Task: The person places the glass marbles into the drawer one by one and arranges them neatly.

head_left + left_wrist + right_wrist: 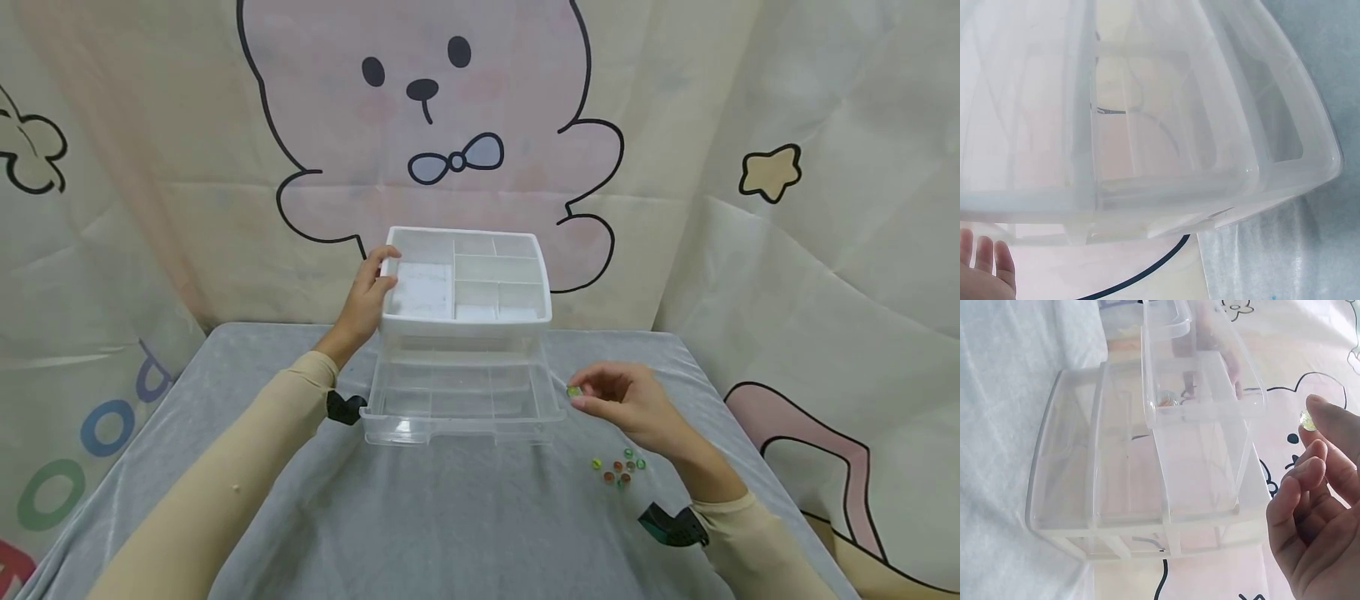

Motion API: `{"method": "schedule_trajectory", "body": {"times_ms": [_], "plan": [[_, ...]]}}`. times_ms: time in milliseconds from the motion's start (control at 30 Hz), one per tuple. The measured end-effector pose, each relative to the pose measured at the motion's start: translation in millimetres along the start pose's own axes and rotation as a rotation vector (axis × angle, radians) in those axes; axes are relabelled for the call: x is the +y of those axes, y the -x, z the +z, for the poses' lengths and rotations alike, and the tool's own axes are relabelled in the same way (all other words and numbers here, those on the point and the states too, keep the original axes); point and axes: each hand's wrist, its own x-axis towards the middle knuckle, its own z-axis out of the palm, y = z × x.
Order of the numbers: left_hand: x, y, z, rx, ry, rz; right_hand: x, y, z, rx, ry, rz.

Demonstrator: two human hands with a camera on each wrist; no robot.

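A white and clear plastic drawer box (465,329) stands on the table, its top tray (423,287) split into compartments. One clear drawer (461,429) sticks out toward me; in the right wrist view it is the uppermost drawer (1204,412). My left hand (363,300) grips the box's upper left side, index finger and thumb at the tray's rim. To the right of the drawer, my right hand (630,404) pinches a yellow-green marble (573,391) between thumb and index finger. The right wrist view shows that marble (1308,420) at the fingertips, the other fingers curled beneath.
Several loose marbles (628,467), green, yellow and reddish-brown, lie on the grey cloth-covered table (450,517) below my right hand. Behind the table hangs a cream curtain (660,100) printed with a pink bear. Dark straps (673,527) sit at both wrists.
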Motion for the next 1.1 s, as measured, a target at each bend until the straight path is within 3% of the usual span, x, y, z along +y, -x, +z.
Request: {"method": "schedule_trajectory", "body": {"times_ms": [367, 1100], "plan": [[3.0, 1.7, 0.1, 0.004, -0.002, -0.010, -4.3, -10.6, 10.0, -0.024, 0.002, -0.046], [1.1, 1.0, 0.6, 0.006, -0.002, -0.003, -1.2, -25.7, 22.9, -0.050, 0.049, -0.017]]}}
